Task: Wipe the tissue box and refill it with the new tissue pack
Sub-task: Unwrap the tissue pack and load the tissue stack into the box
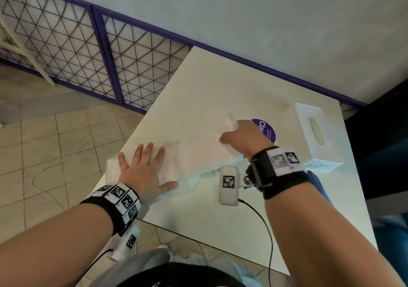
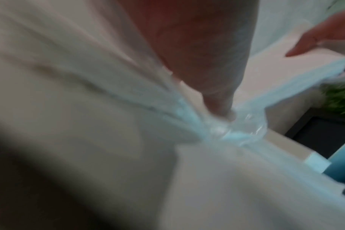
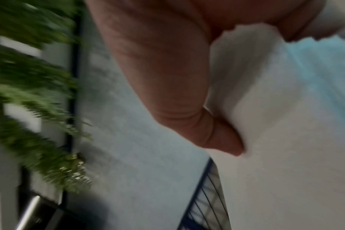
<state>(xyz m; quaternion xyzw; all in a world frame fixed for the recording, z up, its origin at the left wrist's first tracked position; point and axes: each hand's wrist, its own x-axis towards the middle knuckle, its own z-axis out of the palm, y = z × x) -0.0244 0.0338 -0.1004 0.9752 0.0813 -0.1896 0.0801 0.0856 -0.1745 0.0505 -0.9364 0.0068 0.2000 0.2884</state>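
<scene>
Sticker half hidden behind right hand, beside tissue box.

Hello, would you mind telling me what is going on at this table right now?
A person is working on a new tissue pack that lies on the white table. The left hand presses flat on the near end of the pack, fingers spread, while the right hand grips white material at its far end; the wrist views are too blurred to tell wrapper from tissue. The white tissue box stands apart to the right, untouched, so the refill is not yet done.
</scene>
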